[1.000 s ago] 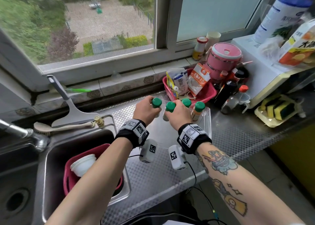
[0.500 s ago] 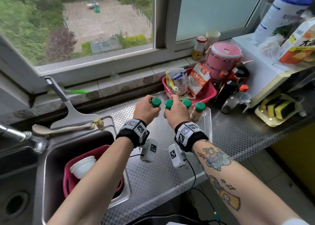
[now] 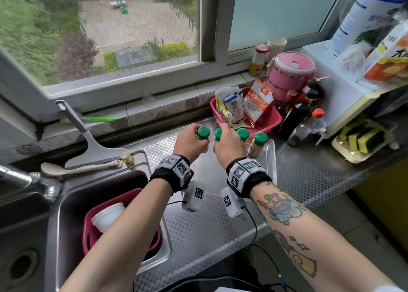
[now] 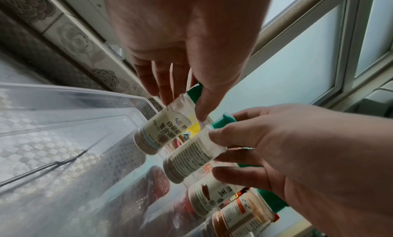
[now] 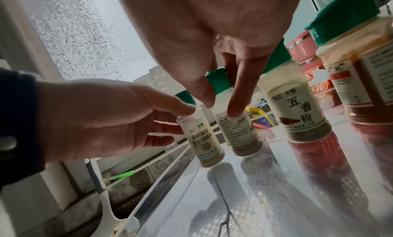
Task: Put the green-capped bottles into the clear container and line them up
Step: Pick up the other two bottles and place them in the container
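I see four green-capped bottles [image 3: 242, 134] standing in a row inside the clear container [image 3: 272, 159]. My left hand [image 3: 189, 141] pinches the leftmost, my right hand [image 3: 228, 147] the second.

My steel counter [image 3: 198, 223] carries the clear container [image 3: 271, 159], a red basket [image 3: 268, 120] beyond it, sponges [image 3: 362, 137] far right.

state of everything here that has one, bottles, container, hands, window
left hand: grips leftmost green-capped bottle, capped, upright
right hand: pinches second green-capped bottle, capped
third green-capped bottle: standing in container, capped, free
orange-powder bottle: standing in container, capped, free
clear container: open-topped, four bottles at its far end
window: shut
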### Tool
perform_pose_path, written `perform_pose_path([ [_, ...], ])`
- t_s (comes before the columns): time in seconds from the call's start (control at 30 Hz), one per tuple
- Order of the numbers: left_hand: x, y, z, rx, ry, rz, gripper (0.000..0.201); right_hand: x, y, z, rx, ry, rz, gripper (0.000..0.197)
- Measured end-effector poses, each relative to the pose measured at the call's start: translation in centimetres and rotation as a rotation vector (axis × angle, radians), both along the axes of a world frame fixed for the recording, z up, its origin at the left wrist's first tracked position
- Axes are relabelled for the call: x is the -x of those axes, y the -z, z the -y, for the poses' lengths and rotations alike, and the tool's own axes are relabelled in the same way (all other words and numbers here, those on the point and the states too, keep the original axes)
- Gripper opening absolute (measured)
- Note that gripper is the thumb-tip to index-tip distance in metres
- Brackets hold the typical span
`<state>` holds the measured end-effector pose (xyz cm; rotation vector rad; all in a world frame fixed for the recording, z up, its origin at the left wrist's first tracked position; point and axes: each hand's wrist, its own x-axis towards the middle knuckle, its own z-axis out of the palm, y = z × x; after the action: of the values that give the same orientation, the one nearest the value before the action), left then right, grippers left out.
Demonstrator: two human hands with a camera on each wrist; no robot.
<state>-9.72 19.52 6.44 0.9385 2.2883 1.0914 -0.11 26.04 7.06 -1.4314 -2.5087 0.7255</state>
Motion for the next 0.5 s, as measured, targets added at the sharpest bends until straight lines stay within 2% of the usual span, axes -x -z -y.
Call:
perform_pose_path([
  [0.23,-2.1,0.5,0.9,-0.025,0.079,0.029,0.028,-4.5,-0.9,1.1,0.019,-0.027,-0.090,0.042],
  [0.5,-5.7,0.4,-0.1,-0.044,0.134,0.094,0.034,-9.4,-0.8,0.1,0.046,0.140,-0.108,0.038],
])
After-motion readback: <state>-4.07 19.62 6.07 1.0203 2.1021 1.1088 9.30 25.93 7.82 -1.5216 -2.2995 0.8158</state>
